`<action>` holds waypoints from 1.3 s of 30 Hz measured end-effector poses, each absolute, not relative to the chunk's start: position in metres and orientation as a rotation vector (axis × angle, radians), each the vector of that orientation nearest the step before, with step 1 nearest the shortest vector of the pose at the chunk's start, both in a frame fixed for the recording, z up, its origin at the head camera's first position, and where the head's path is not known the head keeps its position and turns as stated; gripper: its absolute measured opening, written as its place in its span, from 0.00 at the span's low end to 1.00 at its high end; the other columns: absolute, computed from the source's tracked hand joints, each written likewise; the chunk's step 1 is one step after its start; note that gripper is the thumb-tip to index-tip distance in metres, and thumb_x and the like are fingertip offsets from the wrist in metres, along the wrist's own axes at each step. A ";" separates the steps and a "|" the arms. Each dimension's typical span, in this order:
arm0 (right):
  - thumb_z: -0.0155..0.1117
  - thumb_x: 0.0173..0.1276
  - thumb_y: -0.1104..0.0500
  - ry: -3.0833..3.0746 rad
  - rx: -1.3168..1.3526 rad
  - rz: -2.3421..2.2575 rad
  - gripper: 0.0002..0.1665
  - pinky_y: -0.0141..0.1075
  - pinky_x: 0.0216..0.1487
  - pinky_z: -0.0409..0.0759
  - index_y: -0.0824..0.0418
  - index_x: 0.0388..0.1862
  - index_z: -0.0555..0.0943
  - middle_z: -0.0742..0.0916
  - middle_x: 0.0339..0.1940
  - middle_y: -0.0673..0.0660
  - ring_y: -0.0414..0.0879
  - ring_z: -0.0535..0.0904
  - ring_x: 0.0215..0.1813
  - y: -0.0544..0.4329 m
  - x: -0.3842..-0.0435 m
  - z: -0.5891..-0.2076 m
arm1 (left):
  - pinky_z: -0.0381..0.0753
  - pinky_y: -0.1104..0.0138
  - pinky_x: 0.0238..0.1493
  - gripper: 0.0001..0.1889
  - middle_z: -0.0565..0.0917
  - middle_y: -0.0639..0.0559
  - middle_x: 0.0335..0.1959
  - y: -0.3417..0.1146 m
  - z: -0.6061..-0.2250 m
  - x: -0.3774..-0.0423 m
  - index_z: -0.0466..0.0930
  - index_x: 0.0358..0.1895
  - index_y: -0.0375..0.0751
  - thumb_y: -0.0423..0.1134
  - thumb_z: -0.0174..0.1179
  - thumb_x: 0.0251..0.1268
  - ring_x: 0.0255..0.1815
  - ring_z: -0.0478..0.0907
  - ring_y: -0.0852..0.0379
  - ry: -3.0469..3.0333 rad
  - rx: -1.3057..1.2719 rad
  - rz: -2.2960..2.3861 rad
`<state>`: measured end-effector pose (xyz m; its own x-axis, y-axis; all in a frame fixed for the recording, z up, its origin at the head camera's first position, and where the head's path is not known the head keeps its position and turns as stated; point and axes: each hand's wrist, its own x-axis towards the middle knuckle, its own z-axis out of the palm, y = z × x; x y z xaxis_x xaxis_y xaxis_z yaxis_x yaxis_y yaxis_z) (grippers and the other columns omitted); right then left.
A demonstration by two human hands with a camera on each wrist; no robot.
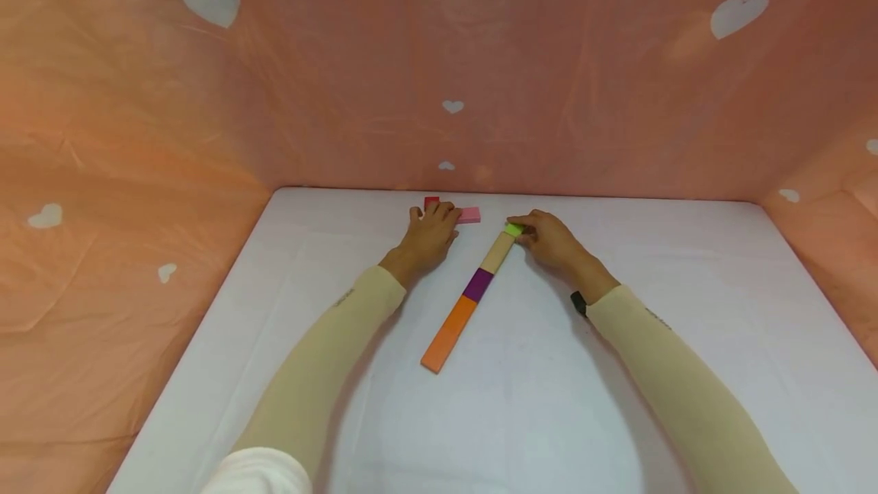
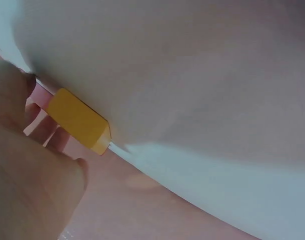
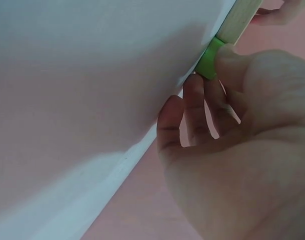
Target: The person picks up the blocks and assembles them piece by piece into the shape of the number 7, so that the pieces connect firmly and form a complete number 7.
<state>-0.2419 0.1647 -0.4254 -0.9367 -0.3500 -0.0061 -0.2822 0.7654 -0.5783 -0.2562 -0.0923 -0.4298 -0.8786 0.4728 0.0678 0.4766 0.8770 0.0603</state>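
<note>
On the white table, my right hand (image 1: 552, 244) pinches a small lime-green block (image 1: 514, 229) between thumb and fingers. This block sits at the far end of a slanting row: a beige block (image 1: 498, 252), then a purple block (image 1: 478, 285) and a long orange block (image 1: 449, 334). The right wrist view shows the green block (image 3: 208, 61) against the pale wooden one (image 3: 237, 22). Farther left, my left hand (image 1: 428, 238) has its thumb and fingers about one end of a pink block (image 1: 469, 215). A red block (image 1: 431, 201) lies partly behind its fingers. The left wrist view shows a yellow-orange block (image 2: 78, 119) beside them.
The white table (image 1: 617, 372) has its back edge just beyond the hands. Orange-pink cloth (image 1: 521, 82) with pale hearts hangs behind it and at both sides. A dark band (image 1: 579, 303) shows at the right wrist.
</note>
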 end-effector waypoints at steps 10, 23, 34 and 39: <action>0.59 0.73 0.65 2.837 -0.499 -0.925 0.25 0.48 0.60 0.76 0.59 0.69 0.75 0.81 0.48 0.61 0.53 0.74 0.51 0.165 -0.243 -0.426 | 0.59 0.56 0.52 0.17 0.79 0.49 0.54 -0.089 -0.427 -0.257 0.75 0.62 0.45 0.43 0.55 0.75 0.57 0.75 0.50 -2.942 -0.724 -0.312; 0.58 0.74 0.64 2.827 -0.469 -0.930 0.25 0.48 0.60 0.76 0.57 0.69 0.76 0.80 0.48 0.60 0.53 0.74 0.51 0.165 -0.242 -0.427 | 0.62 0.52 0.60 0.17 0.80 0.48 0.54 -0.077 -0.420 -0.259 0.81 0.60 0.40 0.34 0.59 0.71 0.56 0.78 0.51 -2.976 -0.576 -0.693; 0.59 0.73 0.64 2.821 -0.492 -0.938 0.25 0.48 0.59 0.76 0.58 0.69 0.76 0.81 0.47 0.60 0.53 0.74 0.50 0.158 -0.238 -0.424 | 0.57 0.43 0.73 0.16 0.80 0.49 0.54 -0.059 -0.414 -0.255 0.81 0.59 0.40 0.32 0.57 0.71 0.55 0.77 0.52 -2.999 -0.518 -0.821; 0.60 0.73 0.64 2.833 -0.486 -0.909 0.25 0.48 0.59 0.76 0.58 0.68 0.76 0.81 0.46 0.60 0.53 0.74 0.49 0.156 -0.236 -0.421 | 0.57 0.43 0.76 0.16 0.80 0.50 0.54 -0.059 -0.417 -0.254 0.82 0.59 0.43 0.34 0.59 0.71 0.59 0.77 0.52 -3.044 -0.487 -0.729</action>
